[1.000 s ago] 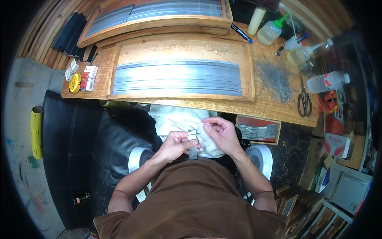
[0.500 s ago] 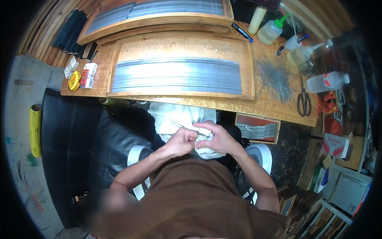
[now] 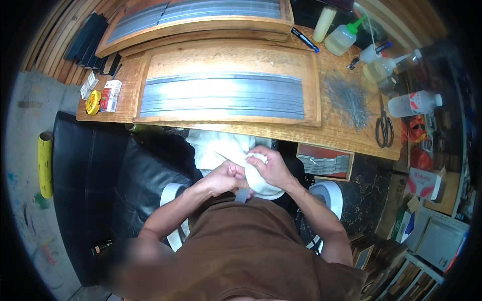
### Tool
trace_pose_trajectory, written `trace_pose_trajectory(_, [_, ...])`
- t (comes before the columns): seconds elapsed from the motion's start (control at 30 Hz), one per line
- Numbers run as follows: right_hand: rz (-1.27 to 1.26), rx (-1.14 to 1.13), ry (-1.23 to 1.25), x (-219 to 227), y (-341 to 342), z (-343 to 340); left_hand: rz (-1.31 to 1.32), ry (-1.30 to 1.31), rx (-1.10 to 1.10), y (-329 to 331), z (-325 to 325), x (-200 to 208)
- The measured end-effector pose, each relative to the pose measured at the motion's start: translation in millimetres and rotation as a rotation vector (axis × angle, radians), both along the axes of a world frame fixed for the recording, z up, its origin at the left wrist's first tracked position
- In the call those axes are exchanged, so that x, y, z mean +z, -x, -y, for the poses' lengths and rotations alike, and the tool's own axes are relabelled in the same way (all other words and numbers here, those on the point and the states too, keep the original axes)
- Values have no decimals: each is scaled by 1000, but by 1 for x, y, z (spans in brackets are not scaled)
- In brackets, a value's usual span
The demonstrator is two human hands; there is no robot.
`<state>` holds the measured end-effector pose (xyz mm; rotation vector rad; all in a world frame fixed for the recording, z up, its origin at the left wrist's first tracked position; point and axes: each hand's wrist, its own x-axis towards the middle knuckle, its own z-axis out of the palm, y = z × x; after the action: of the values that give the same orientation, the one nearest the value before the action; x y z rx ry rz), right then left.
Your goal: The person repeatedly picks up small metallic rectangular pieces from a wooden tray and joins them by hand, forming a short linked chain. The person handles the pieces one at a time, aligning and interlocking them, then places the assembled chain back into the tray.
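In my lap, my right hand [image 3: 271, 166] is closed round a bunched white cloth [image 3: 258, 184]. Just to its left, my left hand [image 3: 227, 179] has its fingers curled around a thin flat grey strip [image 3: 242, 194], whose end sticks out below the fingers toward my body. The cloth touches the strip's side of the left hand; how far it wraps the strip is hidden. More white fabric [image 3: 213, 150] drapes over my knees below the table edge. On the table, a wooden tray [image 3: 228, 123] holds rows of similar grey strips [image 3: 221, 95].
Scissors [image 3: 384, 131], grey shavings [image 3: 351, 103], a clear bottle [image 3: 412, 104], a green-tipped squeeze bottle [image 3: 341, 39] and a marker [image 3: 305, 39] lie or stand on the right. A tape measure [image 3: 93, 103] sits left. Below the table, a small box [image 3: 325, 176] holds more strips.
The grey strip's end now shows below my left hand. The cloth has shifted up and bulges between my hands; my right hand has turned slightly over it.
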<state>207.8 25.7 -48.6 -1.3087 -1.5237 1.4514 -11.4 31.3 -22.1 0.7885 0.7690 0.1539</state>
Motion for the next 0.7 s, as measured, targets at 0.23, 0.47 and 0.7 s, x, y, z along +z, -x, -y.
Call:
trace_pose_trajectory(0.23, [-432,-103,408,1,-11,-4,3,15,62,13,-9,19])
trace_pose_trajectory(0.47, [-119,201,286,27,-24,-3,-45,-245,204,-14,-5,5])
trace_pose_trajectory(0.7, [-87,113,290,20,-15,-7,-91,-280,50,-20,-21,19])
